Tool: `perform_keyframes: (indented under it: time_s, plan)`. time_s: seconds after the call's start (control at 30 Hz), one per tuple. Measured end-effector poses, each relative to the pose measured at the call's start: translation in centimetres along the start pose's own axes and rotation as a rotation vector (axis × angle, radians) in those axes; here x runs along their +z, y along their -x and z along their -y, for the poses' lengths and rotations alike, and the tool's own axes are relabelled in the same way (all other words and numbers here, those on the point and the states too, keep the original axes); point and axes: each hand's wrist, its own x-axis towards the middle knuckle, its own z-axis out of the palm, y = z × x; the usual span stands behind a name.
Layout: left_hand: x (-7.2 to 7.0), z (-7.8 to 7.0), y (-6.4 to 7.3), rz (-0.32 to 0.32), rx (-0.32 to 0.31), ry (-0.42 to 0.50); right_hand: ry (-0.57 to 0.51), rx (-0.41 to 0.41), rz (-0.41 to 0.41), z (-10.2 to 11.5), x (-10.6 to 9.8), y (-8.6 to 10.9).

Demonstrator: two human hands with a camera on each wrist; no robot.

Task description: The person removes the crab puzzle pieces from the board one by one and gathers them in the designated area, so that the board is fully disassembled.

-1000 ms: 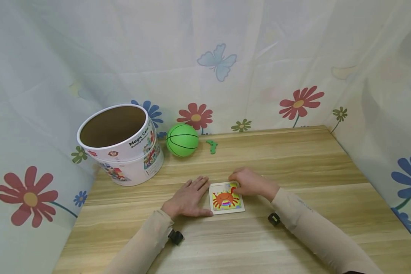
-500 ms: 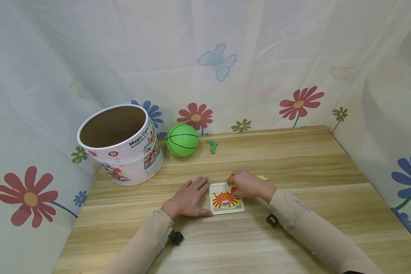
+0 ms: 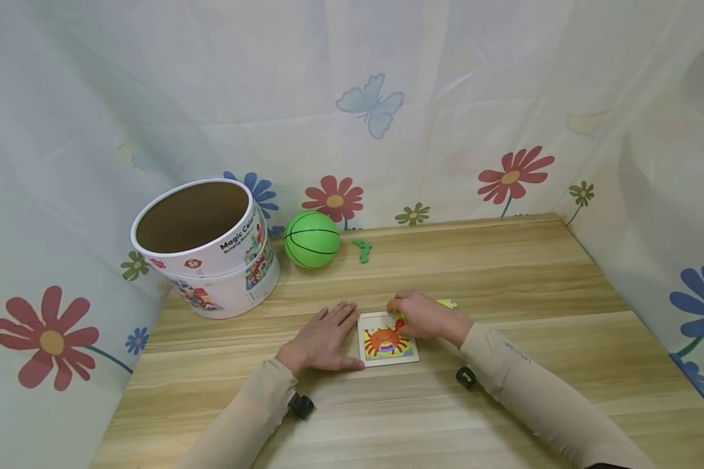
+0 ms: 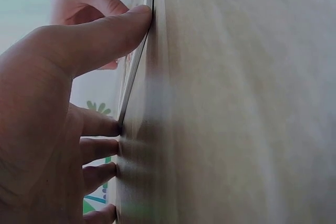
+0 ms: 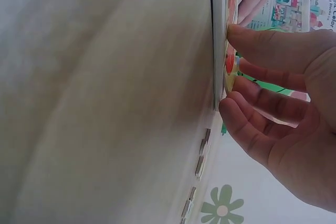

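Observation:
A small jigsaw puzzle with a pale wooden frame (image 3: 392, 364) and a smiling crab picture lies flat on the table in the head view. My left hand (image 3: 322, 342) rests palm down beside its left edge, fingers straight; the thumb touches the lower left corner. Over the upper right corner, my right hand (image 3: 427, 316) pinches a puzzle piece (image 3: 399, 324) with a red claw on it. In the right wrist view, its thumb presses the piece's face and fingertips touch its yellow edge. Bare board shows at the upper left. The fingers partly hide the piece.
A yellow loose puzzle piece (image 3: 448, 303) lies behind the right hand; the right wrist view shows several piece edges (image 5: 200, 166) there. Further back are a green ball (image 3: 312, 240), a small green crocodile-like shape (image 3: 364, 251) and a large white bucket (image 3: 234, 286).
My right hand has shifted slightly left with its fingers more over the frame's upper right corner, uncovering the yellow loose piece behind it. The left hand and the frame have stayed put.

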Motion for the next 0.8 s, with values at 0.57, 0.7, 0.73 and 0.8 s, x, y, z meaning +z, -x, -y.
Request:
perform_keyframes:
  time_s: [0.57, 0.7, 0.73, 0.8]
  plan:
    - [-0.17, 0.01, 0.09, -0.004, 0.002, 0.010, -0.032, 0.028, -0.027, 0.08, -0.10, -0.05]
    - [-0.19, -0.04, 0.12, -0.001, 0.003, 0.014, -0.034, 0.021, -0.033, 0.04, -0.13, -0.01]
    - [-0.19, -0.06, 0.13, 0.001, 0.003, 0.015, -0.035, 0.019, -0.034, 0.01, -0.14, 0.00]
    - [-0.17, -0.07, 0.13, 0.003, 0.003, 0.012, -0.041, 0.016, -0.037, -0.07, -0.20, 0.01]
